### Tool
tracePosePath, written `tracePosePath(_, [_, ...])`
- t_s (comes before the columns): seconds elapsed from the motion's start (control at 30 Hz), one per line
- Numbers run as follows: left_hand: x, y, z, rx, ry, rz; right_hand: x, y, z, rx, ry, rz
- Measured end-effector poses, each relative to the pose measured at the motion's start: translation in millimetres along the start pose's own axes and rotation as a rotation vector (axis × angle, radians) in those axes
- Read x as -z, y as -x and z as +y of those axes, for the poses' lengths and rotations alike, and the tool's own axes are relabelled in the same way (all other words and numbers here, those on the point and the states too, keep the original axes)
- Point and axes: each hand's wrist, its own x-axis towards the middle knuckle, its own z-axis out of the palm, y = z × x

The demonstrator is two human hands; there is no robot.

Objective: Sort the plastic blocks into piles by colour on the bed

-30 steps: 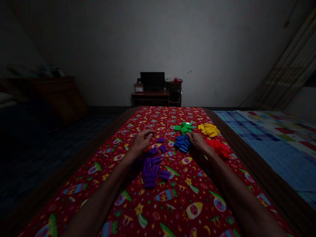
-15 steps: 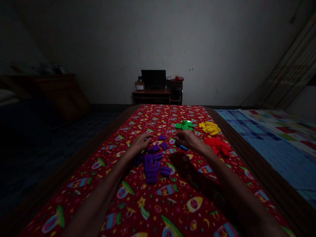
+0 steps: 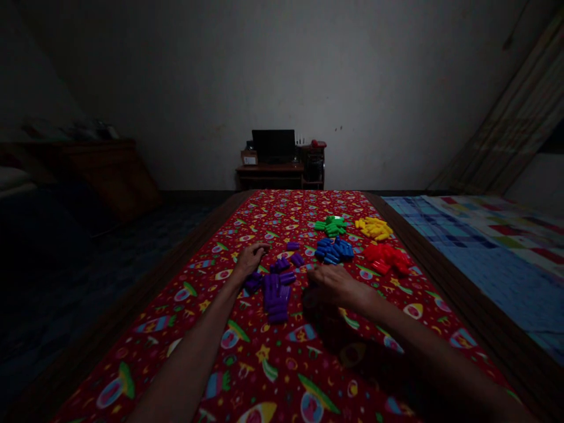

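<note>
On a red patterned cloth lie small plastic pegs sorted by colour. A purple heap lies between my hands. My left hand rests at the heap's far left edge, fingers curled loosely on the cloth beside the pegs. Just right of the purple pegs is my right hand, palm down, fingers bent toward them; whether it holds one is hidden. Beyond it lie a blue heap, a red heap, a green heap and a yellow heap.
The cloth covers a long table with wooden edges. A blue checked mat lies to the right. A desk with a dark monitor stands at the far wall. The room is dim.
My right hand has drawn back from the blue heap toward me and now sits beside the purple pegs. The blue heap is uncovered again. My left hand has barely shifted.
</note>
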Motion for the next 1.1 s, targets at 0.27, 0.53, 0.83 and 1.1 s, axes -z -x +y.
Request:
tracePosePath(0.27, [0.1,-4,2,0.0,0.018,-0.041,-22,99,56,-0.294,-0.042,0.171])
tracePosePath(0.53, [28.5,37,22,-0.132,-0.166,-0.329,-19,130,66,-0.403,-0.065,0.276])
tracePosePath(0.83, [38.8,103,45,-0.067,-0.399,-0.103,-34,111,49,-0.219,-0.098,0.518])
tracePosePath(1.1, [-21.0,119,118,-0.162,-0.149,-0.066,-45,91,3,0.007,-0.271,0.54])
